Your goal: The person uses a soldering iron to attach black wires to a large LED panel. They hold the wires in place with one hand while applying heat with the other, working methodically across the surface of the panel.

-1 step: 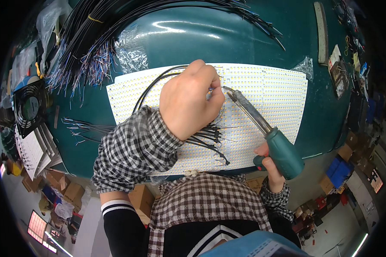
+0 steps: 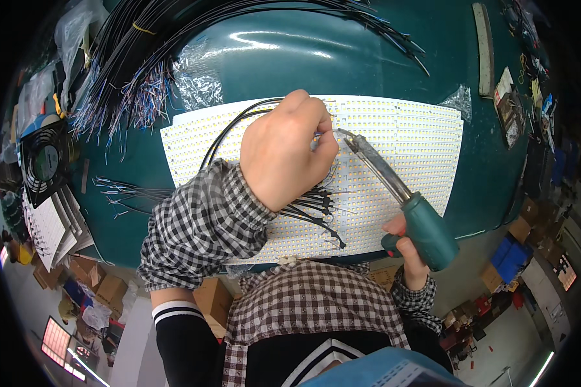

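Left hand [image 2: 285, 153] pinching, right hand [image 2: 412, 253] gripping.
The left's fingertips meet around a thin wire [image 2: 317, 135] above a dotted white board [image 2: 400, 138]; just right of them points a soldering iron [image 2: 414, 209], handle inside the right's curled fingers.

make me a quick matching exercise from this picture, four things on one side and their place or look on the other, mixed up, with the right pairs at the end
Things
1. soldering iron
2. flat panel
3. fan
4. large cable bundle

Places and looks
A. tied with a yellow band, at the upper left
B. green-handled, held in the right grip
C. at the left, just above white papers in the picture
D. white with rows of small yellow marks

Pairs: 1-B, 2-D, 3-C, 4-A
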Available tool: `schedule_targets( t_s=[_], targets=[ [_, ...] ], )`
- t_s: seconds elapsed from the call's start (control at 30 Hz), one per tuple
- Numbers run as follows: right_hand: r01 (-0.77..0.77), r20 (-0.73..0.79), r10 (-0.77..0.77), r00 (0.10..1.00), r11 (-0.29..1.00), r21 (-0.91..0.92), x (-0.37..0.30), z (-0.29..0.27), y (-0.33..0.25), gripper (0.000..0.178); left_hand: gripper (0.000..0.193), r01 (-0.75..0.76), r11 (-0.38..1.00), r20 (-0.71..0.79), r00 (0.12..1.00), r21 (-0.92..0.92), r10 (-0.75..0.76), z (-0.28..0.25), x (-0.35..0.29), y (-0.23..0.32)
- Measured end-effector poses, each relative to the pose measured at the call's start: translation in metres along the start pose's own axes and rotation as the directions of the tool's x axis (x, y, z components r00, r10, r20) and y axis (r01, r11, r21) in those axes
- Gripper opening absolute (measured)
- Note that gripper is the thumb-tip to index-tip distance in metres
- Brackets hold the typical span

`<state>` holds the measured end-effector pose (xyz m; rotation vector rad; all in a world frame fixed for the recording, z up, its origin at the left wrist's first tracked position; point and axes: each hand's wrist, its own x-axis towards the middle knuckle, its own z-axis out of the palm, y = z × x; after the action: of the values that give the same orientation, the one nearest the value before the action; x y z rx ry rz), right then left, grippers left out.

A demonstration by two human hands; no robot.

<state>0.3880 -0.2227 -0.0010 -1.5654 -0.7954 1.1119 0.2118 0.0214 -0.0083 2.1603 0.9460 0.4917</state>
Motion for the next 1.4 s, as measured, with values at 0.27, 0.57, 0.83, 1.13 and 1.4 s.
schedule_targets(
  t_s=[0.27, 0.57, 0.83, 1.13, 1.4],
  targets=[
    [-0.022, -0.031, 0.025, 0.999, 0.997, 0.072, 0.001, 0.006, -0.01, 0.05, 0.014, -0.003, 1.0, 0.0, 1.0, -0.007, 0.003, 0.002, 0.0, -0.001],
    [0.039, -0.143, -0.012, 0.99, 0.982, 0.187, 0.001, -0.005, -0.005, 0.068, 0.02, -0.193, 0.968, -0.063, 0.977, 0.163, 0.205, -0.024, -0.014, 0.024],
    [0.15, -0.197, -0.076, 0.977, 0.907, 0.394, 0.009, -0.012, 0.01, 0.064, 0.015, 0.115, 0.993, 0.258, 0.959, 0.016, -0.115, -0.033, -0.043, 0.026],
    [0.158, -0.21, -0.075, 0.975, 0.896, 0.416, 0.004, -0.014, 0.014, 0.064, 0.016, -0.051, 0.922, 0.126, 0.992, 0.384, 0.002, -0.033, -0.04, 0.029],
    [0.16, -0.198, -0.089, 0.976, 0.912, 0.378, 0.004, -0.016, 0.014, 0.064, 0.024, -0.02, 1.0, 0.17, 0.985, -0.003, 0.021, -0.04, -0.026, 0.026]
  ],
)
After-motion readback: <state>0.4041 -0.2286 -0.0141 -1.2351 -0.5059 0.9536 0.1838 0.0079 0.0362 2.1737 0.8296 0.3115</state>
